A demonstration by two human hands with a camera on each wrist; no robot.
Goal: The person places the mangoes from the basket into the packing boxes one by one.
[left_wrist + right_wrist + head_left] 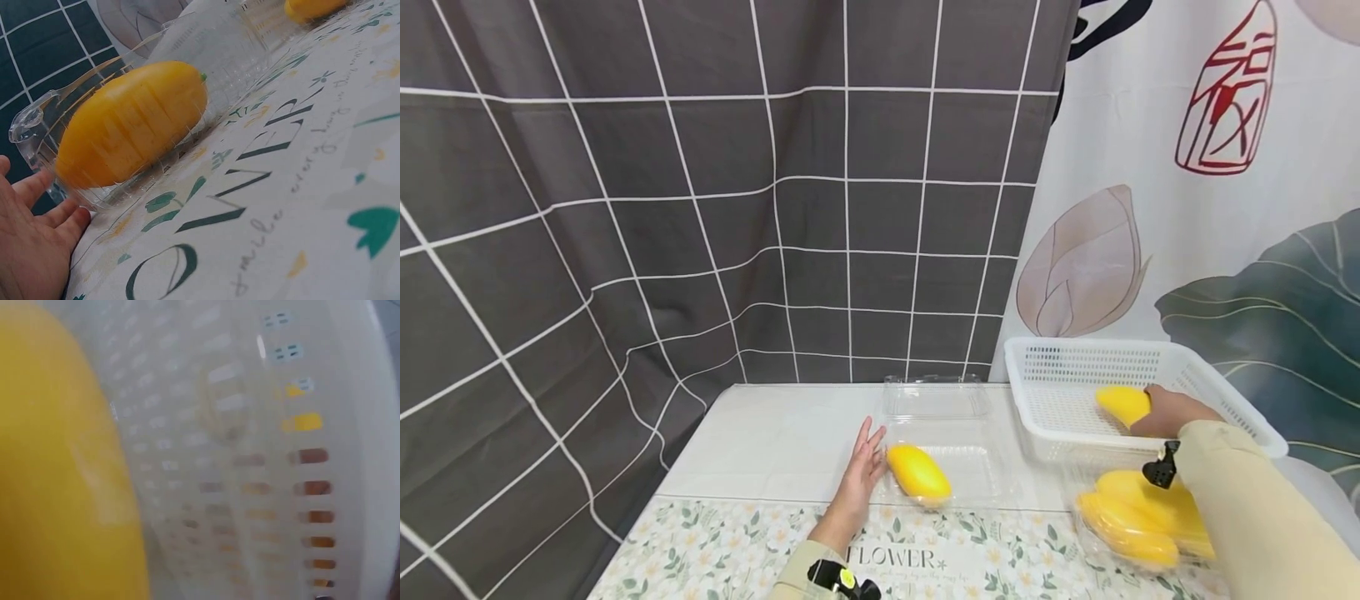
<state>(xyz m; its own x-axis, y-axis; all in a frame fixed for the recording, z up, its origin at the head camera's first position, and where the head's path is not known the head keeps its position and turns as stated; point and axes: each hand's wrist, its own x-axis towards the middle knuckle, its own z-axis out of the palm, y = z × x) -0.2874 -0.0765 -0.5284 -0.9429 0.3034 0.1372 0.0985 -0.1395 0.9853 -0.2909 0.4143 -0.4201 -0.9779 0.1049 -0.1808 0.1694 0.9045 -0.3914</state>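
Observation:
A yellow mango (919, 472) lies in the open clear plastic clamshell box (973, 467) at the table's middle. My left hand (859, 477) is at the box's left side, fingers spread and fairly straight. In the left wrist view, its fingertips are at the end of the box, close to the mango (134, 122). Over at the right, my right hand (1172, 412) grips another mango (1123, 405) inside the white slotted basket (1026, 392). The right wrist view has the basket wall (350, 456) and a large yellow mango surface (62, 462) up close.
In front of the basket, a clear box (1086, 533) holds several mangoes (1138, 521), partly hidden by my right sleeve (1247, 500). The clamshell's lid (936, 400) stands open toward the back. A grey checked curtain (887, 217) hangs behind the table (775, 442).

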